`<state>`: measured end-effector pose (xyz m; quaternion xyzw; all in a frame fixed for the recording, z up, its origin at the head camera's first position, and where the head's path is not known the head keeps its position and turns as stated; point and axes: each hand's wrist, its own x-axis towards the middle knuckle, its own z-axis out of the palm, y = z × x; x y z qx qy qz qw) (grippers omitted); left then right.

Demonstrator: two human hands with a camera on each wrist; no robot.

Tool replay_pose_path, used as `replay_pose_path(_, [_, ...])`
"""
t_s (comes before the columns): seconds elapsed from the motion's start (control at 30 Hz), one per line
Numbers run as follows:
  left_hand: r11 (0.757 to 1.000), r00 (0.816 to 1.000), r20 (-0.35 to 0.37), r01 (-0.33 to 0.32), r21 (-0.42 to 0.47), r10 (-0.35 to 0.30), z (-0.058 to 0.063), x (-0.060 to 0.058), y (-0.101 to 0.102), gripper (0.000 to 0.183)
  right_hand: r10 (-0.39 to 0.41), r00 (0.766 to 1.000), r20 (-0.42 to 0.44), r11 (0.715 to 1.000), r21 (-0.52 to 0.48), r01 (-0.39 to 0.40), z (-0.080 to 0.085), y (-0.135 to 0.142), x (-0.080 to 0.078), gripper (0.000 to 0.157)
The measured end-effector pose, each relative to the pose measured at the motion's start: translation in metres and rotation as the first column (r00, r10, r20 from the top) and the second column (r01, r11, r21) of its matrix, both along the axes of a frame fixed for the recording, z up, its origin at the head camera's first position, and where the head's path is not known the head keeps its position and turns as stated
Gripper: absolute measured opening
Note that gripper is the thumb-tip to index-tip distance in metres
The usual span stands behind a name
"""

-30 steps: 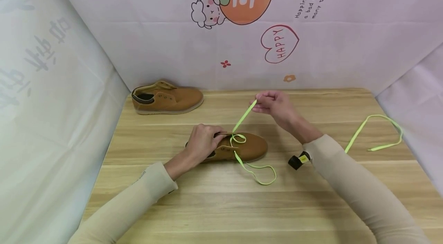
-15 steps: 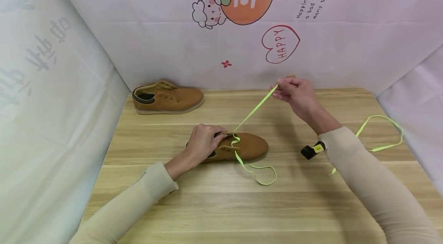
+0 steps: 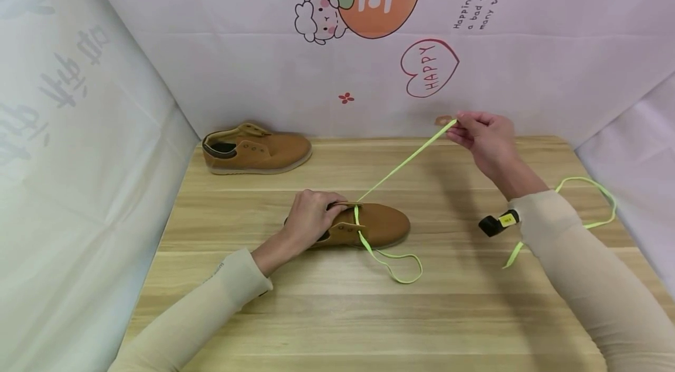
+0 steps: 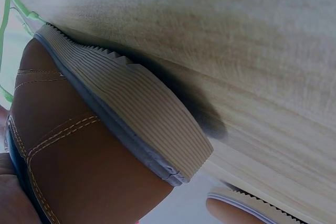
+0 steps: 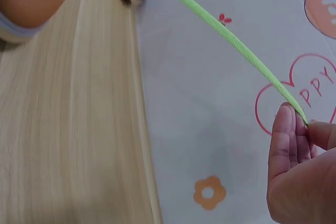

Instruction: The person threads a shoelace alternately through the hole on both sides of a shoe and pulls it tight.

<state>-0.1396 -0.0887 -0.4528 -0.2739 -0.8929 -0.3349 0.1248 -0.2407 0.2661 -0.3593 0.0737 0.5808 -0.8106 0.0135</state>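
A brown lace-up shoe point(image 3: 387, 224) lies on the table, toe to the right, with a neon-green shoelace point(image 3: 406, 162) through its front eyelets. My left hand point(image 3: 308, 214) grips the shoe's far eyelet flap, thumb and fingers at the opening. In the left wrist view the shoe's heel and ridged sole point(image 4: 136, 108) fill much of the frame. My right hand point(image 3: 487, 140) pinches one lace end up at the right, drawing it into a straight slanting line. Nearer the front, the lace's other part point(image 3: 392, 272) lies in a loop on the wood.
Against the back wall at the left stands a second brown shoe point(image 3: 285, 152), with no lace in it. Another green lace point(image 3: 601, 184) lies at the right, partly behind my right sleeve. White printed cloth walls point(image 3: 263, 79) enclose the wooden table point(image 3: 337, 325).
My right hand has moved right and slightly up, pulling the lace longer. The small curl over the shoe's front has straightened into a flat crossing strand. My left hand stays in place.
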Motion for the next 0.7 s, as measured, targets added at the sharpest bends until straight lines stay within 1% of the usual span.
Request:
replay_pose_path(0.2, [1.000,1.000,0.000,-0.005,0.004,0.005,0.001,0.000,0.001,0.007,-0.016,1.000,0.021,0.999,0.030,0.016,0.000,0.014,0.003,0.008])
replay_pose_path(0.3, [1.000,1.000,0.003,-0.007,0.000,0.007,0.001,0.000,0.002,0.007,-0.038,0.999,0.022,0.999,0.030,0.037,0.000,0.021,0.005,0.008])
replay_pose_path(0.57, [1.000,1.000,-0.003,-0.009,-0.001,0.009,0.000,0.000,0.002,0.006,-0.086,0.996,0.028,0.995,-0.054,0.087,0.003,0.042,0.006,0.006])
replay_pose_path(0.7, [1.000,1.000,-0.002,-0.006,-0.004,0.006,0.000,0.000,0.001,0.006,-0.108,0.994,0.033,0.991,-0.076,0.110,0.003,0.052,0.006,0.005])
